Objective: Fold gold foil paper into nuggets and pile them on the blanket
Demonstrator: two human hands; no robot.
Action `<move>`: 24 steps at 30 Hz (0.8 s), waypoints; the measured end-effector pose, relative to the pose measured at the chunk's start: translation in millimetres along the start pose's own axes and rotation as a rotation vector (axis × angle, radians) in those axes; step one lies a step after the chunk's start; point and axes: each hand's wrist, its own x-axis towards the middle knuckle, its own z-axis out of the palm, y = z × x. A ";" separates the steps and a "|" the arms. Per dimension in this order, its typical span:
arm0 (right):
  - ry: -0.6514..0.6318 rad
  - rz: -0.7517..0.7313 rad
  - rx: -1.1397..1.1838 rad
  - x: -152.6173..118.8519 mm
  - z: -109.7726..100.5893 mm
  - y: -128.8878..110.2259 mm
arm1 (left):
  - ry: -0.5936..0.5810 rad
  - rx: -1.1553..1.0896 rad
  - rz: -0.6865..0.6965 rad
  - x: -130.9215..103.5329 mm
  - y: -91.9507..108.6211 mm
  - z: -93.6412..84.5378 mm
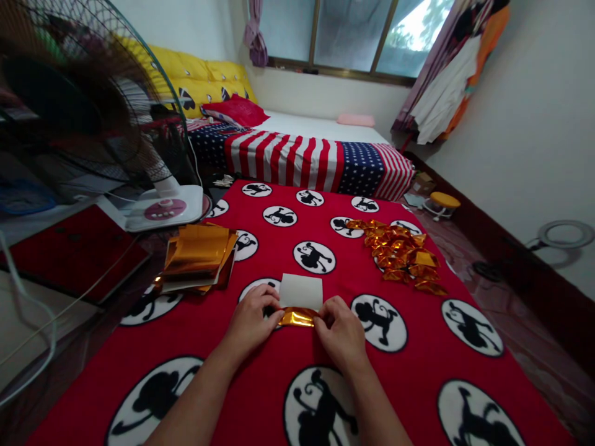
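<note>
A sheet of gold foil paper (301, 291), pale side up, lies on the red monkey-print cloth (274, 396). Its near edge is curled over and shows shiny gold. My left hand (253, 314) pinches the left end of this curled edge between thumb and fingers. At the right end, my right hand (341, 328) pinches the same edge. To the left rests an uneven stack of gold sheets (198, 254). Several folded gold pieces (400, 251) form a heap at the right.
A fan (83, 93) stands at the left, its white base (170, 207) near the stack. Behind the cloth is a bed with a flag-print cover (288, 158). A yellow stool (445, 200) is on the floor at the right.
</note>
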 end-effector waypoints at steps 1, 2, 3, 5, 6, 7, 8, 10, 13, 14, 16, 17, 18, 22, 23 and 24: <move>-0.004 0.001 -0.005 0.2 -0.1 0.2 | 0.005 0.004 -0.008 -0.1 -0.4 0.4; -0.009 0.002 -0.004 0.4 -0.3 0.5 | 0.004 0.005 -0.015 -0.1 -0.7 0.6; -0.014 0.000 0.004 0.6 -0.5 1.0 | -0.001 0.003 -0.021 0.0 -0.9 0.7; -0.020 -0.013 0.037 0.9 -0.9 2.4 | -0.009 -0.017 -0.027 0.3 -0.8 0.3; -0.019 -0.021 0.056 1.0 -1.0 3.3 | -0.010 -0.035 -0.028 0.6 -0.6 -0.1; -0.019 -0.029 0.074 1.0 -1.2 4.2 | -0.010 -0.056 -0.028 0.7 -0.4 -0.5; -0.019 -0.034 0.088 1.0 -1.5 5.0 | -0.011 -0.074 -0.028 0.8 -0.4 -0.9; -0.030 -0.035 0.104 0.9 -2.5 6.2 | -0.016 -0.094 -0.035 0.5 -0.7 -1.5; -0.070 -0.039 0.121 0.5 -5.0 6.3 | -0.029 -0.085 -0.087 -1.1 -2.2 -1.9; -0.090 -0.044 0.126 0.3 -5.8 6.1 | -0.037 -0.082 -0.106 -1.7 -2.6 -2.0; -0.124 -0.051 0.128 -0.3 -6.9 5.6 | -0.057 -0.067 -0.121 -2.6 -2.4 -2.0; -0.136 -0.051 0.121 -0.5 -7.1 5.2 | -0.067 -0.047 -0.115 -2.8 -1.7 -1.8; -0.143 -0.049 0.107 -0.8 -7.2 4.7 | -0.073 -0.012 -0.104 -2.9 -0.6 -1.4; -0.134 -0.051 0.021 -1.2 -7.5 1.2 | -0.057 0.229 -0.038 -3.1 6.1 2.7; -0.131 -0.054 0.007 -1.2 -7.8 0.3 | -0.047 0.285 -0.022 -3.3 7.4 4.1; -0.133 -0.059 0.002 -1.1 -8.2 -0.5 | -0.037 0.328 -0.009 -3.7 8.5 5.4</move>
